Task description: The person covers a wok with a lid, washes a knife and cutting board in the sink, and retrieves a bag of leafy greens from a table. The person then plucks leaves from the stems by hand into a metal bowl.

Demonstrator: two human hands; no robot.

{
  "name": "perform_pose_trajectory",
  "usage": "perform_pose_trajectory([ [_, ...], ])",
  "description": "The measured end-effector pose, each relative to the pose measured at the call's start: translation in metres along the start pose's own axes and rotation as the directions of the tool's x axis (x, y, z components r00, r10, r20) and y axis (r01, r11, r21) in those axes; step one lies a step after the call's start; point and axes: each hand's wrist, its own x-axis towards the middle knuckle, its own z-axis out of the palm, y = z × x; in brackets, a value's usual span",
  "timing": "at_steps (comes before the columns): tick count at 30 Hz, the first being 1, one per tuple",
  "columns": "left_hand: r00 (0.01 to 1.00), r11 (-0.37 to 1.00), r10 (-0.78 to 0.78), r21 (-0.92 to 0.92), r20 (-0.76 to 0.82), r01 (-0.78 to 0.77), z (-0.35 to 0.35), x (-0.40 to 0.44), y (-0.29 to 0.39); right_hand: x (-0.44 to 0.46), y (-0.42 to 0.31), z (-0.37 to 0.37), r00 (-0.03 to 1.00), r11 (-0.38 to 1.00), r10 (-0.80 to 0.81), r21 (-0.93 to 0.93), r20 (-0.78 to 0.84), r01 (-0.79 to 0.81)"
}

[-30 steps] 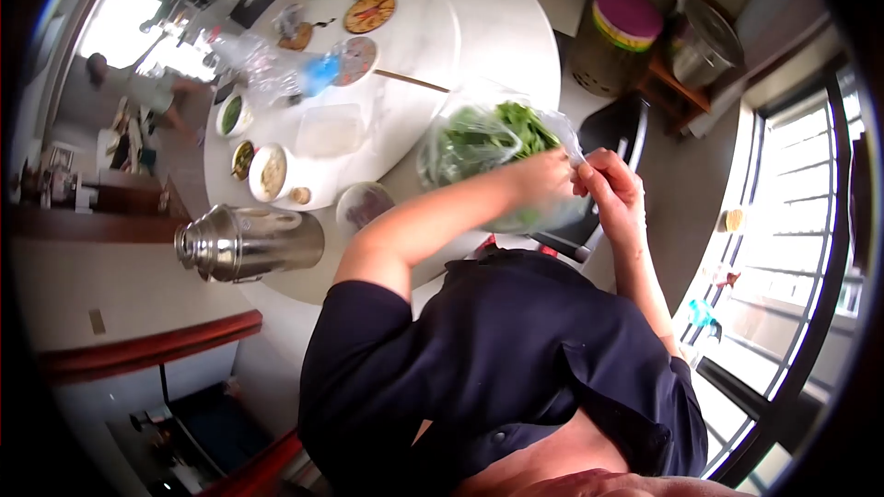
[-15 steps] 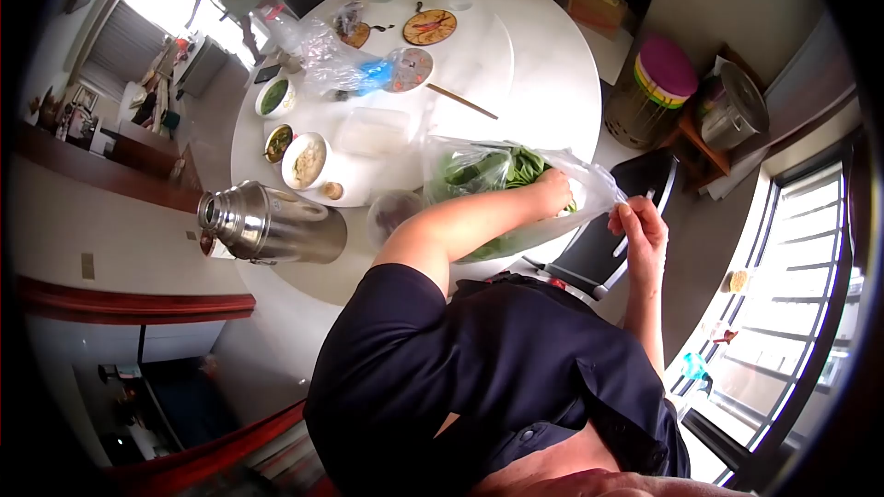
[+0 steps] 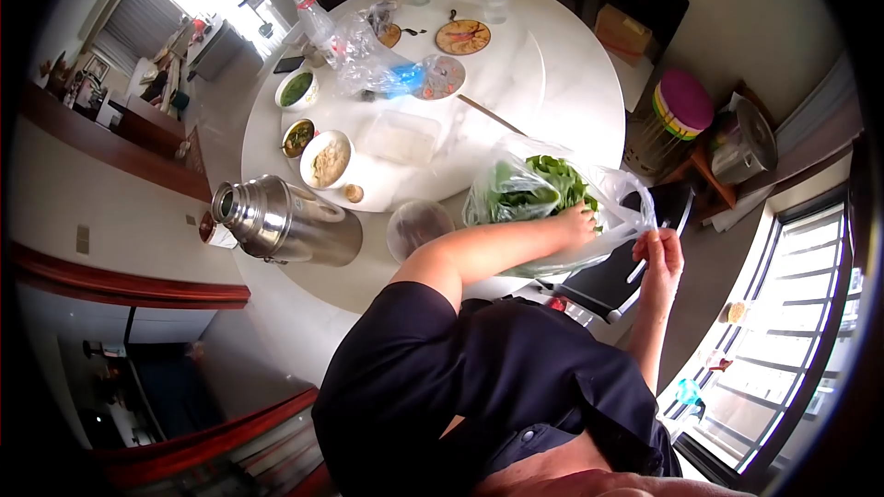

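A clear plastic bag (image 3: 502, 212) full of leafy green vegetables (image 3: 534, 189) sits at the near right edge of the round table. My left hand (image 3: 578, 224) reaches across to the bag's mouth, its fingers curled onto the greens; the fingertips are partly hidden among leaves and plastic. Off the table's edge to the right, my right hand (image 3: 658, 253) pinches the bag's handle (image 3: 645, 207) and draws it taut. A round clear container (image 3: 419, 228) lies beside my left forearm.
A steel flask (image 3: 290, 221) stands at the left table edge. Near it are a bowl of pale food (image 3: 327, 161), bowls of greens (image 3: 296, 90) and a clear tray (image 3: 401, 138). One chopstick (image 3: 488, 113) lies behind the bag. A black chair (image 3: 603, 290) adjoins the table.
The view has shifted a little. The bag's mouth gapes wider and more leaves show above it. My left hand stays at the greens, and my right hand still holds the handle.
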Motion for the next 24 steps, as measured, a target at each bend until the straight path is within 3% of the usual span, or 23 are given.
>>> perform_pose_trajectory([
  [2, 0.992, 1.0, -0.006, -0.003, -0.122, 0.006, 0.008, -0.002, 0.006, -0.007, 0.003, 0.004, 0.999, 1.0, 0.006, -0.017, 0.054, -0.005],
  [5, 0.996, 0.99, -0.073, -0.121, 0.043, 0.078, -0.035, 0.003, 0.01, -0.016, 0.007, -0.007, 0.996, 0.999, 0.007, -0.053, 0.092, -0.002],
  [8, 0.973, 0.924, -0.177, -0.365, -0.151, 0.111, -0.03, 0.011, 0.008, -0.016, 0.01, -0.031, 0.997, 0.999, -0.012, -0.043, 0.081, 0.016],
  [9, 0.958, 0.923, -0.193, -0.371, -0.211, 0.104, -0.055, 0.004, 0.009, -0.014, 0.01, -0.039, 0.996, 1.0, -0.001, 0.005, 0.095, 0.001],
  [11, 0.969, 0.857, -0.243, -0.477, -0.039, 0.195, -0.119, -0.01, 0.017, -0.011, 0.0, -0.042, 0.992, 0.991, 0.046, 0.12, 0.12, -0.06],
  [12, 0.963, 0.815, -0.267, -0.522, 0.046, 0.251, -0.139, -0.02, 0.02, -0.008, -0.004, -0.045, 0.986, 0.984, 0.068, 0.155, 0.155, -0.092],
  [13, 0.943, 0.776, -0.33, -0.582, -0.049, 0.241, -0.143, -0.033, 0.029, -0.006, -0.011, -0.044, 0.977, 0.982, 0.058, 0.163, 0.203, -0.093],
  [14, 0.894, 0.631, -0.438, -0.677, 0.09, 0.378, -0.172, -0.044, 0.043, -0.007, -0.021, -0.041, 0.967, 0.981, 0.049, 0.172, 0.248, -0.093],
  [16, 0.868, 0.424, -0.496, -0.873, -0.001, 0.242, -0.19, -0.071, 0.075, -0.015, -0.045, -0.033, 0.93, 0.979, 0.001, 0.188, 0.369, -0.075],
  [17, 0.866, 0.259, -0.498, -0.944, 0.05, 0.204, -0.202, -0.084, 0.092, -0.019, -0.054, -0.031, 0.883, 0.977, -0.053, 0.209, 0.466, -0.051],
  [18, 0.866, 0.214, -0.495, -0.957, 0.065, 0.194, -0.215, -0.099, 0.108, -0.024, -0.062, -0.03, 0.827, 0.972, -0.105, 0.234, 0.552, -0.033],
  [19, 0.863, 0.06, -0.496, -0.988, 0.096, 0.144, -0.238, -0.112, 0.128, -0.03, -0.074, -0.026, 0.768, 0.961, -0.127, 0.269, 0.627, -0.06],
  [20, 0.869, 0.182, -0.493, -0.982, -0.05, 0.046, -0.231, -0.12, 0.145, -0.035, -0.081, -0.023, 0.73, 0.96, -0.116, 0.265, 0.674, -0.092],
  [24, 0.789, 0.0, -0.613, -0.999, 0.038, 0.049, -0.258, -0.147, 0.208, -0.061, -0.103, 0.005, 0.472, 0.937, -0.208, 0.313, 0.857, -0.155],
])
